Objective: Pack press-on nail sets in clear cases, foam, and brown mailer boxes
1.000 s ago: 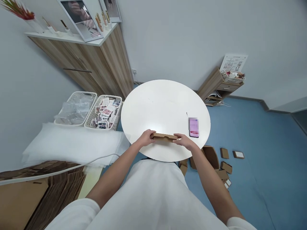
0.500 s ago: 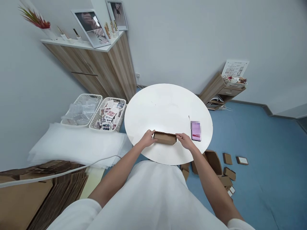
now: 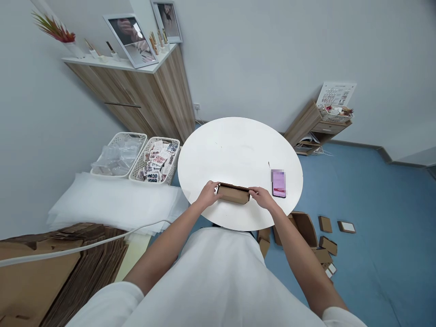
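Observation:
A small brown cardboard box (image 3: 233, 195) is at the near part of the round white table (image 3: 235, 145), its flap turned toward me. My left hand (image 3: 208, 194) grips the box's left end, fingers at the top edge and thumb lower down. At the right end, my right hand (image 3: 260, 197) pinches the upper corner. What is inside the box is hidden. A phone (image 3: 279, 184) with a lit pink screen lies on the table to the right of my right hand.
On the left stand two white baskets, one with plastic bags (image 3: 119, 156), one with printed cards (image 3: 158, 161). Below them lie white sheets (image 3: 112, 200) and stacked flat cardboard (image 3: 91, 268); a white cable (image 3: 102, 243) crosses there. Small boxes (image 3: 325, 224) and an open carton (image 3: 304, 229) sit on the floor.
The view has shifted slightly. Both hands keep their hold on the box at its two ends, and the left fingers have moved a little along its upper left corner.

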`<action>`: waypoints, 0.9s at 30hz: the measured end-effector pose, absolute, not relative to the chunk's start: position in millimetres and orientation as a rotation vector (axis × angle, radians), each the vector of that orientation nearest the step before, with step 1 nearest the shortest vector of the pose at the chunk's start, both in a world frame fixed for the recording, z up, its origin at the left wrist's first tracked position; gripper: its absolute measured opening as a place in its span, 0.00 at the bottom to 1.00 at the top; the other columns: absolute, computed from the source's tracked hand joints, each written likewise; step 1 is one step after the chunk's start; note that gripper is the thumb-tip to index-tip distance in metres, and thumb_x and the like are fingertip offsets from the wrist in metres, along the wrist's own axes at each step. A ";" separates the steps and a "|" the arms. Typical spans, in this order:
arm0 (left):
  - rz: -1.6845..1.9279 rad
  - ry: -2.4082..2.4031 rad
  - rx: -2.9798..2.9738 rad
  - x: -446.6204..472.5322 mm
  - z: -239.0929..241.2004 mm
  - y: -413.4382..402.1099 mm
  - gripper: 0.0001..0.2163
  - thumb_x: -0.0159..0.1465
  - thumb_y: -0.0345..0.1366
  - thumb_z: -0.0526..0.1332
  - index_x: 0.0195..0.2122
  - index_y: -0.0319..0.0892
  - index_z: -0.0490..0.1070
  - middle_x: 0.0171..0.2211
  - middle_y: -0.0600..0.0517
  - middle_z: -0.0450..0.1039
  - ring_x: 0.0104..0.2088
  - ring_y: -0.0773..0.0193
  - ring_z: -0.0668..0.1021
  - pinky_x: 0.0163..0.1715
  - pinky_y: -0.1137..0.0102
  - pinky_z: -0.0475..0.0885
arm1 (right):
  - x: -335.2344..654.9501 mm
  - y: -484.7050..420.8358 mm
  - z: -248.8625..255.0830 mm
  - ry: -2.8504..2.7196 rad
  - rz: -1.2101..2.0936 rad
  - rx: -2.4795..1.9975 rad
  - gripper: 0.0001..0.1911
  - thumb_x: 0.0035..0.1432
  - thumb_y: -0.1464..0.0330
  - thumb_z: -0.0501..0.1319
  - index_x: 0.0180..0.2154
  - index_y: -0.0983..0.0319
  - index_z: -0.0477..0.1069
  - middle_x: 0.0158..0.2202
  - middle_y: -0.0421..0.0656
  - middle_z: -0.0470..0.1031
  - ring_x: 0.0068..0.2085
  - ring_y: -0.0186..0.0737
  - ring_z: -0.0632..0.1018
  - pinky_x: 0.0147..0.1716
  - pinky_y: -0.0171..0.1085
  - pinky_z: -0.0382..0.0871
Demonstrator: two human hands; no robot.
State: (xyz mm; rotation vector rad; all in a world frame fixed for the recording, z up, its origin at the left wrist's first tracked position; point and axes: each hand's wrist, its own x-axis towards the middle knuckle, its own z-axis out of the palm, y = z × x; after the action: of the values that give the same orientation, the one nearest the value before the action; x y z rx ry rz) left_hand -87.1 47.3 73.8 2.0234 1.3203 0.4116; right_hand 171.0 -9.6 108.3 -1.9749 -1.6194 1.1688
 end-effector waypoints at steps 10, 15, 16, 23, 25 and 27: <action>0.343 1.315 2.074 -84.8 80.2 53.3 0.22 0.51 0.34 0.62 0.48 0.39 0.63 0.35 0.49 0.67 0.34 0.61 0.71 0.34 0.68 0.66 | 163.9 -6.9 121.8 -1.735 1.107 -1.981 0.15 0.54 0.59 0.49 0.29 0.57 0.71 0.24 0.39 0.70 0.28 0.37 0.69 0.28 0.34 0.60; 0.360 1.276 2.055 -86.7 75.2 54.9 0.28 0.52 0.35 0.61 0.55 0.42 0.56 0.37 0.49 0.67 0.34 0.63 0.72 0.35 0.68 0.67 | 166.1 -4.0 119.5 -1.719 1.127 -1.988 0.17 0.54 0.57 0.49 0.25 0.59 0.69 0.23 0.40 0.69 0.28 0.36 0.69 0.27 0.33 0.59; 0.361 1.269 2.057 -86.8 74.9 55.3 0.28 0.52 0.35 0.61 0.55 0.42 0.57 0.37 0.49 0.67 0.34 0.63 0.72 0.35 0.68 0.67 | 166.8 -3.0 118.8 -1.717 1.134 -1.987 0.17 0.54 0.57 0.48 0.24 0.59 0.68 0.23 0.40 0.69 0.27 0.36 0.69 0.27 0.32 0.59; 0.381 1.237 2.053 -87.5 75.5 58.4 0.25 0.51 0.34 0.61 0.51 0.42 0.61 0.35 0.50 0.68 0.34 0.63 0.72 0.35 0.68 0.67 | 169.8 0.5 117.3 -1.647 1.168 -2.001 0.18 0.53 0.55 0.47 0.25 0.60 0.67 0.22 0.39 0.67 0.25 0.33 0.67 0.25 0.31 0.58; 0.382 1.214 2.050 -88.9 75.8 59.7 0.25 0.51 0.34 0.62 0.51 0.42 0.62 0.35 0.50 0.68 0.33 0.63 0.72 0.35 0.69 0.67 | 170.6 0.5 116.6 -1.638 1.176 -1.991 0.18 0.53 0.55 0.48 0.25 0.60 0.68 0.22 0.39 0.67 0.25 0.33 0.67 0.25 0.31 0.58; 0.371 1.184 2.041 -90.3 75.6 61.2 0.25 0.50 0.33 0.62 0.51 0.43 0.62 0.35 0.51 0.68 0.33 0.64 0.72 0.35 0.69 0.67 | 171.9 0.6 115.3 -1.632 1.185 -1.974 0.18 0.53 0.56 0.48 0.24 0.60 0.68 0.22 0.39 0.67 0.25 0.33 0.67 0.25 0.31 0.59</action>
State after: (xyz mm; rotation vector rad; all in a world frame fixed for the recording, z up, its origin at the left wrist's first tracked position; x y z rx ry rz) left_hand -90.3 61.2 75.6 2.0414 1.1842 0.3714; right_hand 171.9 0.6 115.3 -1.9739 -1.6323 1.1855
